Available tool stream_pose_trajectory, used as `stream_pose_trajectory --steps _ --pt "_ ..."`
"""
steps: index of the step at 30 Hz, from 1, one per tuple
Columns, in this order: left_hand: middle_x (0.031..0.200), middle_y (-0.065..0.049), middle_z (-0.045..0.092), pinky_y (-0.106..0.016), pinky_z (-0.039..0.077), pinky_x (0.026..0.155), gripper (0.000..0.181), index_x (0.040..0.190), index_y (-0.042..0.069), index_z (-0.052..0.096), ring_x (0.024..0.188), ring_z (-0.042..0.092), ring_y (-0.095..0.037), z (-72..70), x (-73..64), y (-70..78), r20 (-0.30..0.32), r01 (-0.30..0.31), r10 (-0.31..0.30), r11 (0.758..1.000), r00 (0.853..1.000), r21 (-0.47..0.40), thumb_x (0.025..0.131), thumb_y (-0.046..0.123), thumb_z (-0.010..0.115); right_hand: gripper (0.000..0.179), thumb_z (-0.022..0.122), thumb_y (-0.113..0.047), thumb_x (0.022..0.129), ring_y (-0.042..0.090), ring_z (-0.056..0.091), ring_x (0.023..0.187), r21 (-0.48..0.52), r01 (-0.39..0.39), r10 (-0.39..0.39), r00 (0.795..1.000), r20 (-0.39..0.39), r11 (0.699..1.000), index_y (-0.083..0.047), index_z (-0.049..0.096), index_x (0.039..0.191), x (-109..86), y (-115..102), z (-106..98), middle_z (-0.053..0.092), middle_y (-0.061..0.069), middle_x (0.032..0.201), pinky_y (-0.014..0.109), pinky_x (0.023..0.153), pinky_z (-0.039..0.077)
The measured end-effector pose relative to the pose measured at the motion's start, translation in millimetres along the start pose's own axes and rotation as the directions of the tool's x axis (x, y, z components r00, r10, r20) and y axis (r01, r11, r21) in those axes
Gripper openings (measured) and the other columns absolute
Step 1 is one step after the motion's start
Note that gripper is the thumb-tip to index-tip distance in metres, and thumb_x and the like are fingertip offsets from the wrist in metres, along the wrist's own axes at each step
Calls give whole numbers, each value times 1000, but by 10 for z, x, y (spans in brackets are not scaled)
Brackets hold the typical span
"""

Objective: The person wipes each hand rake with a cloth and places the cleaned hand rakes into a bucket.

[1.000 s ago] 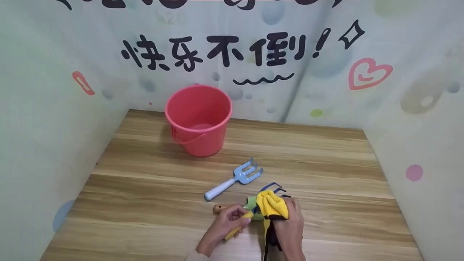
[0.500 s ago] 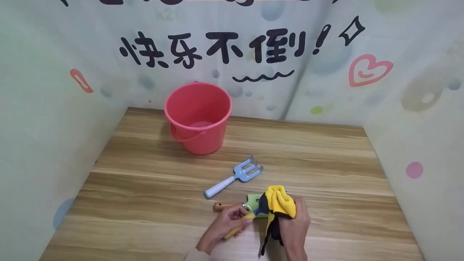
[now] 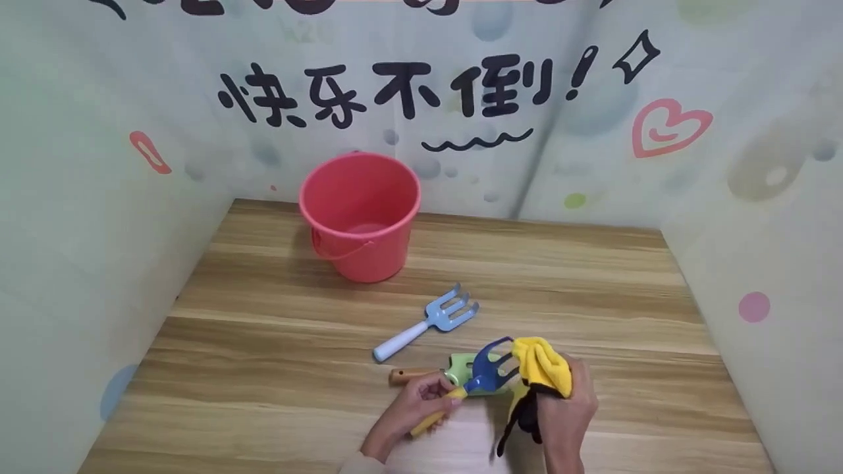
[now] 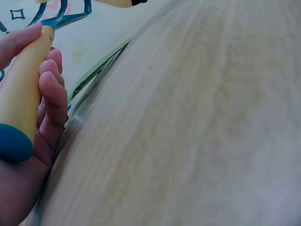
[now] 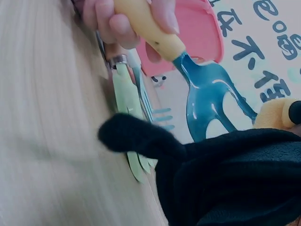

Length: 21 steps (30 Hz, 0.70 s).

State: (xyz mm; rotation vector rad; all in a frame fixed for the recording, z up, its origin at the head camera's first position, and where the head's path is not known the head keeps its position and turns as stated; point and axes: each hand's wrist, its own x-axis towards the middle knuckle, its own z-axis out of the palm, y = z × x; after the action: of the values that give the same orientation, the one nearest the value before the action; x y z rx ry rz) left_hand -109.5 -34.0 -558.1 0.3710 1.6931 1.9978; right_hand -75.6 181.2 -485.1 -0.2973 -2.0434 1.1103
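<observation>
My left hand (image 3: 416,403) grips the yellow handle of a small hand fork, whose blue head (image 3: 486,374) points up and right. In the left wrist view, fingers and thumb wrap that handle (image 4: 23,84). My right hand (image 3: 571,411) holds a bunched yellow-and-black glove (image 3: 543,368) at the tips of the tines. A black glove finger hangs below it. The glove's dark part (image 5: 235,174) fills much of the right wrist view and hides the right fingers. Beneath the fork lies a green-headed garden tool (image 3: 461,363) with a wooden handle, partly covered.
A light blue hand fork (image 3: 403,341) lies on the wood-grain table (image 3: 263,368) beyond the hands. Farther back stands a red bucket (image 3: 372,260), its handle hanging down in front. Printed cloth walls (image 3: 593,164) border the table at the back and sides.
My right hand has slid the glove rightward along the fork's head to the tine tips, uncovering the blue metal. The left hand has stayed put on the handle.
</observation>
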Motion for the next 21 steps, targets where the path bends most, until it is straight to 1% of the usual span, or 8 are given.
stream_pose_trajectory --steps 4,7,10,12,14,17,19,21 --pt "84 1 62 -18 48 56 30 103 -8 56 66 56 -8 -1 1 3 -50 28 -30 999 998 -35 85 14 66 28 69 11 72 -1 52 80 131 -193 209 971 -114 972 5 60 98 93 40 -110 56 -10 85 10 72 43" --pt "82 1 62 -18 48 52 30 105 -7 55 63 56 -8 -3 -11 2 -64 30 -34 997 997 -71 86 14 65 34 67 9 76 3 54 88 323 -392 429 902 -51 861 -5 58 106 170 114 -182 57 -12 93 11 76 45" --pt "78 -1 62 -18 47 47 31 108 -5 56 58 55 -8 -7 -25 8 -73 26 -33 995 997 -93 87 17 64 39 66 0 81 4 53 94 360 -613 600 783 160 704 -14 51 114 214 226 -193 55 -10 103 12 81 45" --pt "76 -1 62 -18 46 45 32 110 -2 57 56 55 -8 -7 -28 9 -80 24 -33 994 996 -103 88 20 64 42 67 -10 83 3 53 92 272 -724 652 689 315 634 -14 46 120 208 317 -163 53 -9 103 13 80 46" --pt "75 -2 62 -18 45 43 32 113 0 57 55 55 -8 -4 -33 2 -80 20 -28 995 996 -101 89 21 62 48 69 -19 84 3 57 87 187 -796 667 589 457 575 -10 43 123 169 407 -108 56 -8 100 17 78 49" --pt "76 -2 62 -18 44 42 33 117 1 56 53 54 -8 3 -41 -27 -60 4 -9 996 998 -89 91 21 59 45 67 -19 85 10 63 83 166 -876 631 446 635 452 -5 43 120 63 524 -19 63 -3 92 26 77 53" --pt "76 -2 61 -17 44 41 34 119 1 55 52 53 -7 7 -45 -39 -45 -7 4 997 999 -82 92 22 59 35 65 -17 86 15 65 80 176 -910 581 378 721 374 -5 46 113 -12 588 31 65 1 87 32 75 55" --pt "75 -1 61 -17 43 41 34 119 3 54 51 53 -6 8 -43 -41 -34 -17 14 996 999 -85 92 24 58 26 62 -15 88 16 66 79 179 -921 510 345 788 346 -5 48 107 -71 637 63 67 2 85 33 74 55"
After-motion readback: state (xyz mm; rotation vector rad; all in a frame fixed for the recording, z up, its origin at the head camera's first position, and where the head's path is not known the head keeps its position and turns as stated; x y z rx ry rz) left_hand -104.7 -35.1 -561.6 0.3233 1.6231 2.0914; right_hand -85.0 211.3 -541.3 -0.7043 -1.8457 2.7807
